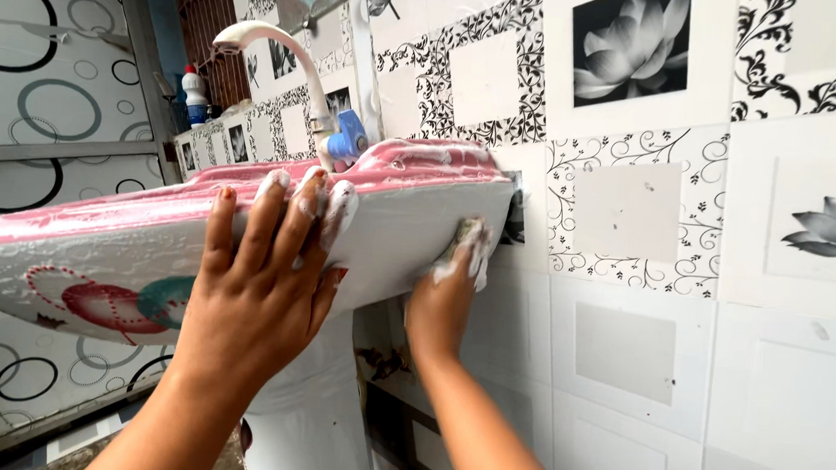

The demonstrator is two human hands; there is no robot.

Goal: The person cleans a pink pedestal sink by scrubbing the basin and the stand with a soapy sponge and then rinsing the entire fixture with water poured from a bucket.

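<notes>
Open air at three o'clock, along the black-and-white flower-patterned tiled wall (pixel 679 275), well apart from everything else. Blocked at nine to twelve by the white ceramic pedestal basin with the pink foamy rim (pixel 107 259). Blocked at six by its white pedestal column (pixel 311 418). Barred at twelve by the curved white tap spout with blue handle (pixel 324 118). Narrow gap only between basin corner and wall.

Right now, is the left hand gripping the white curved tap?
No: the left hand lies flat, soapy-fingered, on the white pedestal basin's pink-rimmed outer wall, below the white curved tap.
</notes>
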